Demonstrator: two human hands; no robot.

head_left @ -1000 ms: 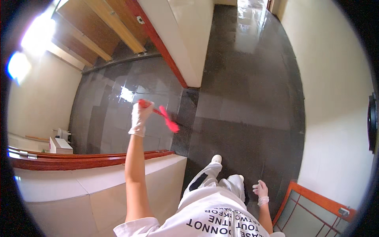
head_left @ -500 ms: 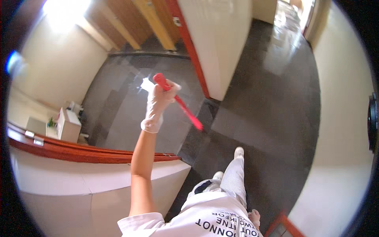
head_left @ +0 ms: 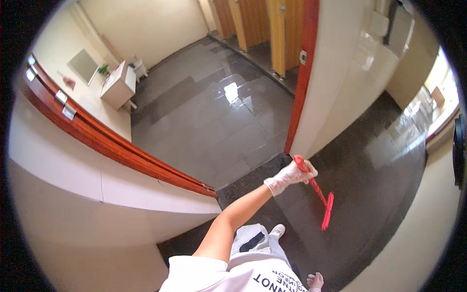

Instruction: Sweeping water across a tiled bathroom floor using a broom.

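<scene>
My gloved left hand (head_left: pixel 290 178) is closed round the upper end of a red long-handled brush (head_left: pixel 317 191). The brush handle slants down and to the right over the dark floor, ending in a narrow crosswise head with a ragged, bristle-like edge. Whether that head touches the floor I cannot tell. Low beside my body hangs my right hand (head_left: pixel 315 281), its fingers loosely bent and apart, with nothing visible in it.
A doorway with a red frame (head_left: pixel 302 73) opens onto a room with wet-looking dark floor tiles (head_left: pixel 204 121). Wooden stall doors (head_left: pixel 253 22) stand at its back, a white washstand (head_left: pixel 119 85) at its left. The corridor runs right between pale walls.
My left hand and the brush have swung right and lower in the view, from over the doorway to the corridor floor. My view has turned toward the room.
</scene>
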